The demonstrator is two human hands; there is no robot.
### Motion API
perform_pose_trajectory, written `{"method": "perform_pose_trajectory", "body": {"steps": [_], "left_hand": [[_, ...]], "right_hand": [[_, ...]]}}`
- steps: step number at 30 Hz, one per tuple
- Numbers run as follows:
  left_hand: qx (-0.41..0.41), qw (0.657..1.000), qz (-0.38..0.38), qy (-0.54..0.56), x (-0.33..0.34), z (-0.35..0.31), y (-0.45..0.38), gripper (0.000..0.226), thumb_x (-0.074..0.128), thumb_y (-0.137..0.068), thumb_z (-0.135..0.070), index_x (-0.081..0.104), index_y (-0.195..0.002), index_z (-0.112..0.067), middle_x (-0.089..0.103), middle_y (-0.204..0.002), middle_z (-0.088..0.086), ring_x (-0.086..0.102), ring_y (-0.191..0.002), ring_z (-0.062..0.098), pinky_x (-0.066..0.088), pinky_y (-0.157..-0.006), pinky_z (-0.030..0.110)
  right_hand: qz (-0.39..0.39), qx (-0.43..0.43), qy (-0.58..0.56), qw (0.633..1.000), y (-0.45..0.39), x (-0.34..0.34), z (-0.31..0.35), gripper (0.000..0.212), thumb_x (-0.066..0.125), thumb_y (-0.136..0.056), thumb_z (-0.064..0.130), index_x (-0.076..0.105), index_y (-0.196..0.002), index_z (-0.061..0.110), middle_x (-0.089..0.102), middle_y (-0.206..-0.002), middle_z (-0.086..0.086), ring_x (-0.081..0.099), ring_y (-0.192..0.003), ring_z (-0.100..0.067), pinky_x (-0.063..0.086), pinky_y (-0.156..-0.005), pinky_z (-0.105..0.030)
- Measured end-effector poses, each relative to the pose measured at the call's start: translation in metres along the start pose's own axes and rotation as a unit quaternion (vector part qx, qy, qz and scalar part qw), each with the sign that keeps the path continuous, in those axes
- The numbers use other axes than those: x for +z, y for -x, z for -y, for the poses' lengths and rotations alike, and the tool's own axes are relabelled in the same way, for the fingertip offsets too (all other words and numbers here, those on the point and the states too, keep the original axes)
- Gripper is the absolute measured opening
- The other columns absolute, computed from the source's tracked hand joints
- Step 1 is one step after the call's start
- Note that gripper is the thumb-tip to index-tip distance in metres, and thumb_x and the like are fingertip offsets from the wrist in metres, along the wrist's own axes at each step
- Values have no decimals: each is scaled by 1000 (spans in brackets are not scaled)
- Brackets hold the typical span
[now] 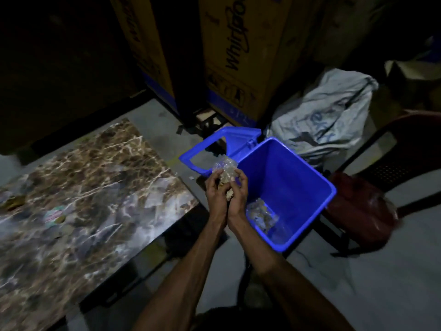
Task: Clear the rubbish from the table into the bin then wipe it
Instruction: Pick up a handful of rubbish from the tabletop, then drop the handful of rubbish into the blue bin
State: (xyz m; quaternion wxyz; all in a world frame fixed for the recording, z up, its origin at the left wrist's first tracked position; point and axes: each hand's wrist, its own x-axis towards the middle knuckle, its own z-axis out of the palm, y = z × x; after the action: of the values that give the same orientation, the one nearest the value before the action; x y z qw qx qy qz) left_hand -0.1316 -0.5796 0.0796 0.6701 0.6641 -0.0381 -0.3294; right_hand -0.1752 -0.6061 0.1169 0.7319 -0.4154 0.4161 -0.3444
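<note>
Rubbish (224, 168), a crumpled wad of clear plastic with something brownish bundled in it, sits cupped between both hands, held just at the near-left rim of the blue bin (307, 163). In the head view the left hand (216, 193) and the right hand (236, 194) are pressed together at the heels, fingers curled up round the wad from either side, so both are clamped on it. The bin stands on the floor just beside the corner of the marble-patterned table (100, 187), its swing lid (222, 142) off and propped behind it, its mouth fully exposed. More clear plastic (262, 216) already lies at the bottom.

To do this step well, I judge the hands should carry the wad a little further right, until it hangs over the middle of the mouth and not over the rim, then part from the fingertips first so the loose bits fall straight down. Crumpled film is light and springy, so it may cling to the fingers or drift; a small shake should free it.

On the table, a few scraps (56, 215) near the left edge look like rubbish to collect, though the dim, blurred picture leaves that uncertain. Wiping seems some way off; I see no cloth
</note>
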Motion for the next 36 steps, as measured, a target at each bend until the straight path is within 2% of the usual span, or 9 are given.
{"method": "perform_pose_trajectory", "body": {"steps": [2,6,12,18,21,25,30,33,36], "left_hand": [[-6,999,-16,48,44,28,-17,53,75,-71,-15,68,-123,-22,65,-134,14,62,-128,32,43,-115,59],[-90,992,-37,76,123,45,-27,51,70,-70,-5,68,-121,-11,67,-131,19,63,-124,39,48,-111,53],[-167,982,-67,62,186,70,-42,32,57,-88,14,73,-95,-12,76,-98,5,70,-95,24,54,-93,39],[-247,966,-49,54,199,103,-64,33,60,-94,-16,73,-121,-3,76,-116,14,72,-111,30,57,-101,42],[-259,964,-47,30,201,100,-69,24,54,-101,-18,76,-107,-11,80,-95,3,77,-89,15,60,-76,26],[-262,962,-72,32,198,100,-74,20,50,-105,-13,70,-107,-18,75,-72,-20,68,-66,-7,50,-55,10],[-287,954,-81,38,180,110,-75,36,51,-104,-16,64,-137,-12,67,-116,-11,56,-118,12,45,-96,28],[-282,955,-75,50,170,102,-65,37,51,-104,-17,64,-138,-12,65,-130,-4,57,-124,17,48,-93,30],[-266,959,-75,66,155,89,-52,35,51,-104,-15,63,-136,-11,66,-129,2,63,-105,11,51,-80,26]], "right_hand": [[-20,21,4,1000,-38,-38,3,33,46,-102,-4,56,-128,12,65,-128,-21,67,-110,-33,56,-87,-28],[-73,65,10,995,-95,-100,5,34,48,-98,-4,56,-127,12,68,-118,-11,68,-102,-23,54,-82,-24],[-97,163,-14,982,-158,-168,-18,33,46,-101,-1,63,-127,11,74,-114,-10,71,-102,-25,58,-82,-29],[-96,253,-102,957,-187,-200,-28,35,54,-100,30,68,-128,14,69,-128,-18,67,-112,-31,53,-101,-43],[-80,307,-98,943,-198,-215,-38,61,63,-93,50,61,-141,12,66,-136,-19,62,-126,-39,50,-109,-48],[-103,279,-85,951,-204,-227,-16,38,48,-107,36,64,-133,13,76,-118,-2,72,-103,-18,58,-92,-33],[-101,263,-18,959,-206,-238,-12,45,46,-107,43,61,-142,18,63,-142,0,62,-126,-17,48,-110,-41],[-87,242,12,966,-203,-240,-29,57,62,-92,57,66,-134,19,69,-134,-1,63,-126,-20,40,-119,-47],[-52,231,52,970,-192,-236,-41,65,67,-82,52,66,-136,16,66,-139,-3,59,-133,-22,41,-119,-45]]}}
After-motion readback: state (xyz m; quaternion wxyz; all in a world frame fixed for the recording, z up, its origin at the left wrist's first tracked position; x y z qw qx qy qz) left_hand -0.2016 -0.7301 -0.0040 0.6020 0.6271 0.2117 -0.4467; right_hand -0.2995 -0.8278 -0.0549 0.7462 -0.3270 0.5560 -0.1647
